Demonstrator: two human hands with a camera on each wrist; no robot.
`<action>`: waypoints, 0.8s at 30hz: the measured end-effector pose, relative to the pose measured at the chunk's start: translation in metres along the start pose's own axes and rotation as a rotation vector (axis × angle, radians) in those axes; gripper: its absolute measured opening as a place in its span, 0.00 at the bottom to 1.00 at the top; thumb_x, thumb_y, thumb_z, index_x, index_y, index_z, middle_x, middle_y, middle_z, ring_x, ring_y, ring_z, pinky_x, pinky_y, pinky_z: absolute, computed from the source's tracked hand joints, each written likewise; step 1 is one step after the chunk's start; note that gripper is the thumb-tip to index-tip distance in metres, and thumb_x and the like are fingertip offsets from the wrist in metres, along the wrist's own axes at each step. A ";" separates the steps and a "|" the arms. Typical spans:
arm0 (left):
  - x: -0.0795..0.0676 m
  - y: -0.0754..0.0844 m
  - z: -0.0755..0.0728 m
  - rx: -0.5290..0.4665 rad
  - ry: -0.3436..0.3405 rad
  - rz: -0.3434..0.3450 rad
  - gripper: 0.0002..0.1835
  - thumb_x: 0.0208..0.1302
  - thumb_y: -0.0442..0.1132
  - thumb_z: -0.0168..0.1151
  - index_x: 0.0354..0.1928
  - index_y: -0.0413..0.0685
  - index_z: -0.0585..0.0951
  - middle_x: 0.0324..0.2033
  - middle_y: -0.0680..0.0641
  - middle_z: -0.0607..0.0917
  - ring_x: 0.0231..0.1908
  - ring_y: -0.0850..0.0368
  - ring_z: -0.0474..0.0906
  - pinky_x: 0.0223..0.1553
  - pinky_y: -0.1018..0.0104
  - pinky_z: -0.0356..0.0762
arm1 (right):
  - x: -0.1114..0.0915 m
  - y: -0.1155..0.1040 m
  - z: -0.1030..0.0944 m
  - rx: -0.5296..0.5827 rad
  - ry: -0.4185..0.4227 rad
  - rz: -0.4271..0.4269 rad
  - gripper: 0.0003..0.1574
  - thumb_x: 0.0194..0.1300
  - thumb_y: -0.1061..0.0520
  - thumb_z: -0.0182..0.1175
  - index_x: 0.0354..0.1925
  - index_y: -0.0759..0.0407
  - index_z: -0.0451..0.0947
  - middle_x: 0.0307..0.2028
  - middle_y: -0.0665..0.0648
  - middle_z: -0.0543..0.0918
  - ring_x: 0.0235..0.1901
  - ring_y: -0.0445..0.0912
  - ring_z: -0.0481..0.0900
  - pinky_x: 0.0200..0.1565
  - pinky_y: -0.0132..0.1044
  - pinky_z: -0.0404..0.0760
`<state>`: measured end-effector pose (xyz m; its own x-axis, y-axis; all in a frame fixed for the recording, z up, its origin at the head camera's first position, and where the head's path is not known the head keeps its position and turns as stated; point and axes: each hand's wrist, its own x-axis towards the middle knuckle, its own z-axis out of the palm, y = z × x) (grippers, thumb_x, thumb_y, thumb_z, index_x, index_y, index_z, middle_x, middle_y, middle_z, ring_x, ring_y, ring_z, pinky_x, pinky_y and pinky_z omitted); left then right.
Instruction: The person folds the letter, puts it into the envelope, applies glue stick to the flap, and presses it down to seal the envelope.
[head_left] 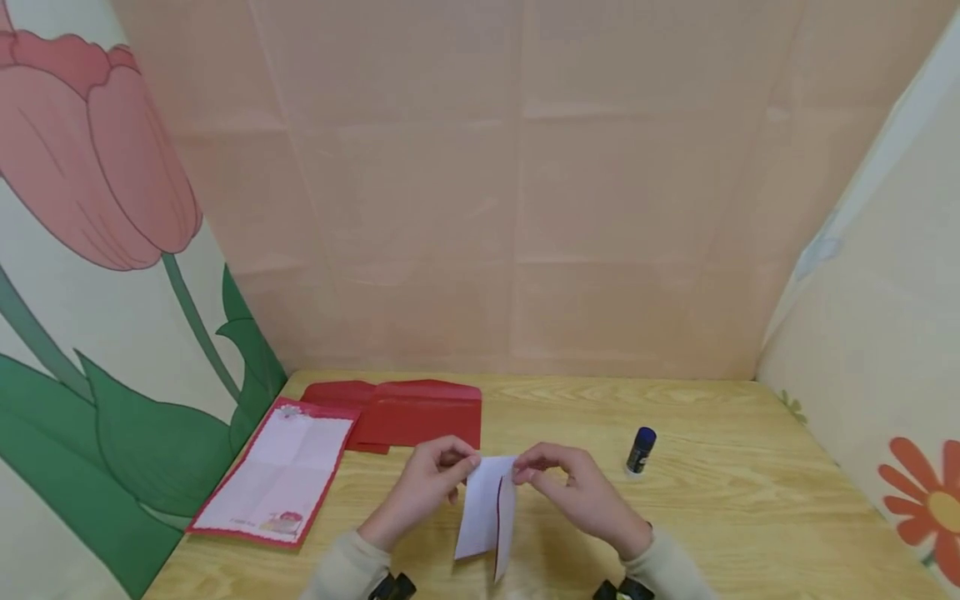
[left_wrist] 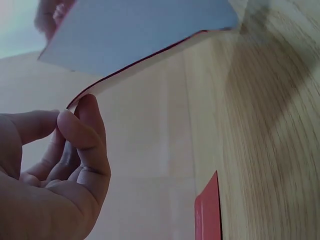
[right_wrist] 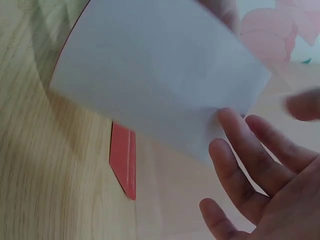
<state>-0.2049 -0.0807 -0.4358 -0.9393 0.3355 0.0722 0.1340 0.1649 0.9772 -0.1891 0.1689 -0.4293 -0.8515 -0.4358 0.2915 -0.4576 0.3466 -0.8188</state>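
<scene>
A folded sheet of paper (head_left: 477, 508), white with a thin dark red edge, stands raised above the table between both hands. At its upper left corner my left hand (head_left: 431, 483) pinches it between thumb and fingertips; the left wrist view shows this hand (left_wrist: 65, 165) at the sheet's edge. My right hand (head_left: 573, 492) is at the upper right corner. In the right wrist view, the fairly straight fingers of that hand (right_wrist: 265, 175) touch the paper (right_wrist: 150, 70), while its blurred thumb stands apart from it.
Left on the wooden table (head_left: 720, 500) lies a creased white letter sheet (head_left: 281, 467) with a red border and small drawings. Overlapping red envelopes (head_left: 423, 417) lie behind it. A glue stick (head_left: 641, 451) with a dark blue cap stands to the right. A pinkish backdrop (head_left: 510, 208) closes the rear.
</scene>
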 end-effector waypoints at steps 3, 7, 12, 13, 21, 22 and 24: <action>-0.002 0.001 0.004 -0.031 -0.018 0.007 0.08 0.71 0.39 0.62 0.43 0.39 0.82 0.30 0.46 0.85 0.31 0.53 0.79 0.23 0.68 0.76 | 0.000 0.000 0.006 -0.051 0.028 -0.006 0.04 0.70 0.52 0.63 0.42 0.45 0.84 0.38 0.43 0.86 0.39 0.40 0.83 0.46 0.38 0.81; -0.003 0.002 0.006 -0.068 -0.040 0.014 0.09 0.72 0.39 0.61 0.43 0.39 0.82 0.31 0.46 0.86 0.31 0.56 0.80 0.23 0.68 0.76 | 0.001 0.001 0.011 -0.085 0.089 0.022 0.04 0.65 0.51 0.69 0.38 0.44 0.82 0.33 0.41 0.85 0.34 0.39 0.82 0.41 0.36 0.81; -0.002 0.000 0.008 -0.082 -0.060 0.021 0.10 0.72 0.39 0.61 0.44 0.38 0.82 0.31 0.46 0.86 0.31 0.57 0.80 0.25 0.69 0.77 | 0.006 0.003 0.015 -0.114 0.210 0.090 0.17 0.57 0.50 0.75 0.42 0.49 0.79 0.28 0.48 0.79 0.28 0.42 0.76 0.34 0.33 0.78; -0.001 0.000 0.008 -0.082 -0.063 0.020 0.10 0.72 0.39 0.61 0.44 0.37 0.82 0.32 0.46 0.86 0.31 0.57 0.80 0.25 0.69 0.78 | 0.007 0.003 0.015 -0.117 0.235 0.102 0.20 0.56 0.50 0.76 0.44 0.50 0.79 0.29 0.49 0.78 0.28 0.43 0.75 0.33 0.33 0.78; -0.003 0.000 0.008 -0.107 -0.081 0.015 0.11 0.73 0.38 0.58 0.46 0.36 0.82 0.35 0.43 0.87 0.33 0.57 0.82 0.26 0.68 0.80 | 0.009 0.006 0.016 -0.094 0.203 0.225 0.14 0.61 0.49 0.72 0.35 0.53 0.78 0.30 0.49 0.79 0.29 0.44 0.75 0.30 0.32 0.76; -0.003 0.000 0.008 -0.108 -0.077 0.013 0.12 0.74 0.39 0.58 0.46 0.36 0.82 0.35 0.43 0.87 0.34 0.56 0.82 0.26 0.68 0.81 | 0.009 0.006 0.016 -0.085 0.189 0.233 0.13 0.62 0.49 0.71 0.34 0.53 0.77 0.28 0.49 0.79 0.28 0.43 0.75 0.29 0.32 0.75; -0.004 0.000 0.008 -0.097 -0.062 0.008 0.13 0.73 0.41 0.59 0.47 0.37 0.83 0.35 0.43 0.87 0.34 0.56 0.82 0.25 0.67 0.80 | 0.009 0.005 0.016 -0.065 0.177 0.240 0.13 0.64 0.49 0.69 0.33 0.55 0.77 0.27 0.50 0.78 0.27 0.43 0.73 0.28 0.31 0.74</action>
<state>-0.1988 -0.0745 -0.4378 -0.9165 0.3938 0.0701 0.1069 0.0722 0.9916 -0.1950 0.1538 -0.4387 -0.9659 -0.1860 0.1798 -0.2488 0.4766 -0.8432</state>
